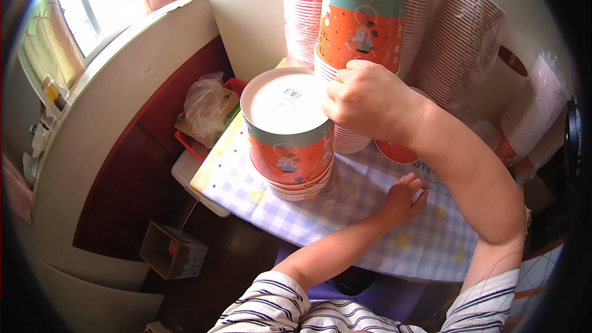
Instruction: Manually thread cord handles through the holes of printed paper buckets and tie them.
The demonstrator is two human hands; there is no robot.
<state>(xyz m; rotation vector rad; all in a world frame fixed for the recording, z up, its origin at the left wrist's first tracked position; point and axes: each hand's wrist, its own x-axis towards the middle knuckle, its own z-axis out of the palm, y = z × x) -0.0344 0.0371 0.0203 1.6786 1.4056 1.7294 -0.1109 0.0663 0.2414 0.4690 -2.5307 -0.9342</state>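
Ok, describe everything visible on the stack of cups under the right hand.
The stack of cups is a short pile of upside-down paper cups, orange with a teal band and a small cartoon figure, white bases up; the top base bears a barcode sticker. White rims are bunched at the bottom. It stands upright on the checked tablecloth near the table's left corner. The right hand grips its top edge; the left hand rests apart.

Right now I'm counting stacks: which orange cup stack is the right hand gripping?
The nearer, shorter stack, its white base facing up; the right hand grips its rim. The taller stack stands behind.
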